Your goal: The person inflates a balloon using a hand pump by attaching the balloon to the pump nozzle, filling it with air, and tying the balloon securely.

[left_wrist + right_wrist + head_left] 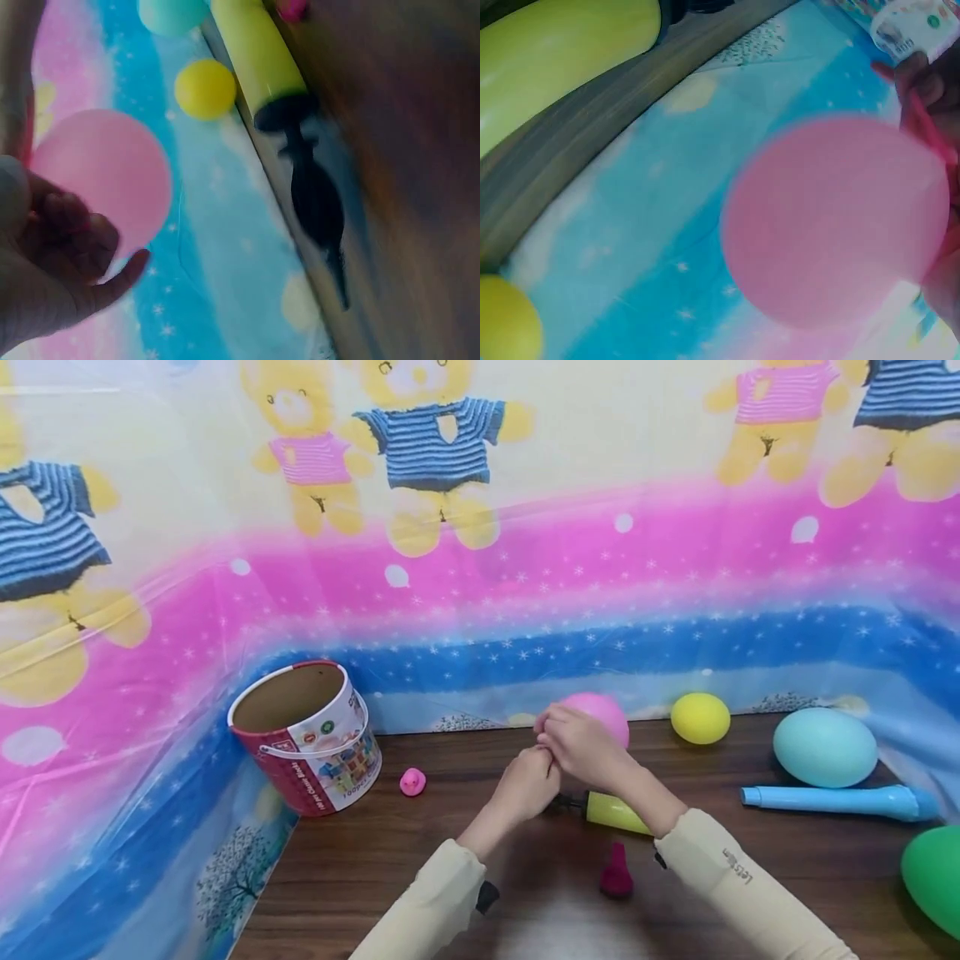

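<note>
An inflated pink balloon (606, 714) hangs just behind the two hands at the table's back edge, partly hidden by them in the head view. My right hand (588, 747) grips its neck, with fingers curled. My left hand (527, 783) meets it from below and pinches the same neck. In the right wrist view the balloon (832, 225) is round, and its stretched pink neck (928, 127) runs between the fingers. A yellow balloon pump (611, 812) with a black nozzle lies on the table beneath the right wrist.
A dark pink uninflated balloon (617, 877) lies between the forearms. To the left are a pink toy duck (412, 782) and a cardboard bucket (318, 789). Yellow (701, 718), light blue (825, 747) and green (937, 877) balloons sit right, near a blue tube-shaped thing (832, 800).
</note>
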`<action>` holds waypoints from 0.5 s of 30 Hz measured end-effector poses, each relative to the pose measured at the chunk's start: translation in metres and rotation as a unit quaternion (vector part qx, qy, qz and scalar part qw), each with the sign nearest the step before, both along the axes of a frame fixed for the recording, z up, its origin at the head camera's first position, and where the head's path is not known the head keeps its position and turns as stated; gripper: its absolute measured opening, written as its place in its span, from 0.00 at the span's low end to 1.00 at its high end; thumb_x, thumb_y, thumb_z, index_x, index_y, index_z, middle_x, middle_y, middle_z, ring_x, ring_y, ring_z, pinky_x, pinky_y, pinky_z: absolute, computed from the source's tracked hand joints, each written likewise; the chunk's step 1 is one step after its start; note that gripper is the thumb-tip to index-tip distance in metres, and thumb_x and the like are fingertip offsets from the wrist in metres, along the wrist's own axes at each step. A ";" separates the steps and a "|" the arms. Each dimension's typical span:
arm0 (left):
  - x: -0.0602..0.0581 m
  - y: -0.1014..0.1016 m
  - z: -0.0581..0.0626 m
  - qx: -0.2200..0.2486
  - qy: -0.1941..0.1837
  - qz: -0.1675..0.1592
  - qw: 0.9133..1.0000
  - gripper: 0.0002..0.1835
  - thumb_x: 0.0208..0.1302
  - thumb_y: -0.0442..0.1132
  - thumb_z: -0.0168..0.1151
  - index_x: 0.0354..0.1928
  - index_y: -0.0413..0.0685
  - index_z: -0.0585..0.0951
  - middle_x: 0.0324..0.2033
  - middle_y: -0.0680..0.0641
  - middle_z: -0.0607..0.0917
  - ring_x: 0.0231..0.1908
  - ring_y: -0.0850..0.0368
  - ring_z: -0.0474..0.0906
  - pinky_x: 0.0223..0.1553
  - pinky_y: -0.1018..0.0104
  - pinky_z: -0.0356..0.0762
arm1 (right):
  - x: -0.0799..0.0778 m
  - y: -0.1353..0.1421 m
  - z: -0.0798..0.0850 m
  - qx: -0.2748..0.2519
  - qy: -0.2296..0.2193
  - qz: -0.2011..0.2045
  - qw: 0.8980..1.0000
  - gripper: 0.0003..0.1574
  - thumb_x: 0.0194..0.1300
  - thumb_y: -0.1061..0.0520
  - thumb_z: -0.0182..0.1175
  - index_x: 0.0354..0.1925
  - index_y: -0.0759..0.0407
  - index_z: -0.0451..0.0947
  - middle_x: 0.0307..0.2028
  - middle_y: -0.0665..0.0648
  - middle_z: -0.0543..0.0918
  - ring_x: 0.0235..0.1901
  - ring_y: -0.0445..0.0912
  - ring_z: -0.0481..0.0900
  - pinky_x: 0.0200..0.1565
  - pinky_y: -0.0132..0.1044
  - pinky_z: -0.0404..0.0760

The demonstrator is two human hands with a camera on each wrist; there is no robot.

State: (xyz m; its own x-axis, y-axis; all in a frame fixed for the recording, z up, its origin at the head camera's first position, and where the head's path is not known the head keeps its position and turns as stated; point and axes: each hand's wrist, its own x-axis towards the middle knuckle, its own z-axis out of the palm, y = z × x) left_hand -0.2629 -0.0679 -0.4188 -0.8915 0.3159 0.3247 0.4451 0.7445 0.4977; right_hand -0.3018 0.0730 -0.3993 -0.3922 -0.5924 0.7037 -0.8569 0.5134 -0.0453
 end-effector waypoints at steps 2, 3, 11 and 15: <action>0.003 -0.001 -0.003 0.029 0.024 -0.023 0.999 0.17 0.72 0.34 0.44 0.21 0.46 0.66 0.21 0.51 0.68 0.19 0.63 0.60 0.22 0.74 0.62 | 0.000 0.004 0.002 -0.027 -0.116 -0.009 0.993 0.08 0.67 0.63 0.58 0.30 0.61 0.80 0.38 0.58 0.85 0.41 0.51 0.84 0.46 0.44 0.84; 0.003 -0.001 -0.005 0.048 0.044 -0.029 0.997 0.17 0.72 0.34 0.44 0.21 0.45 0.66 0.21 0.51 0.68 0.19 0.64 0.60 0.23 0.75 0.61 | 0.000 0.006 0.003 -0.054 -0.171 -0.016 0.984 0.10 0.68 0.62 0.57 0.29 0.61 0.80 0.39 0.58 0.85 0.42 0.53 0.84 0.46 0.46 0.83; 0.004 -0.001 -0.027 0.142 0.255 -0.045 0.955 0.15 0.59 0.26 0.52 0.19 0.44 0.63 0.19 0.48 0.66 0.21 0.67 0.55 0.23 0.81 0.56 | 0.002 0.006 0.007 -0.131 -0.359 -0.026 0.924 0.20 0.72 0.58 0.53 0.23 0.63 0.78 0.47 0.67 0.83 0.51 0.62 0.80 0.52 0.55 0.81; 0.002 0.003 -0.032 0.157 0.291 -0.026 0.943 0.16 0.60 0.26 0.54 0.18 0.44 0.62 0.19 0.49 0.65 0.21 0.68 0.54 0.23 0.83 0.53 | 0.004 -0.001 0.008 -0.128 -0.377 -0.056 0.916 0.21 0.72 0.57 0.53 0.21 0.63 0.77 0.48 0.67 0.83 0.53 0.62 0.80 0.52 0.55 0.81</action>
